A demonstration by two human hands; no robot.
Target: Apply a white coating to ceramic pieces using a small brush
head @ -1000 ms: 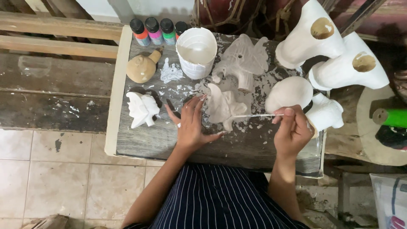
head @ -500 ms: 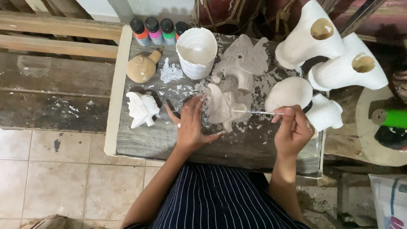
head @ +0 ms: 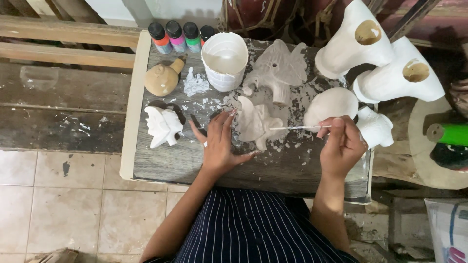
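Note:
My left hand (head: 220, 142) rests fingers spread on the grey paint-splashed table (head: 273, 165), its fingertips touching a small white-painted figurine (head: 254, 122) that lies in the middle. My right hand (head: 342, 145) is closed around a thin paintbrush (head: 298, 128). The brush points left and its tip touches the figurine's right side.
A white cup of paint (head: 225, 60) stands at the back, with several small paint bottles (head: 176, 37) to its left. A tan figurine (head: 164, 79) and a white one (head: 163, 126) sit left. More white figurines (head: 279, 68) and tall white vases (head: 356, 41) crowd the back right.
The brush tip has shifted slightly along the figurine. Both hands stay in nearly the same place.

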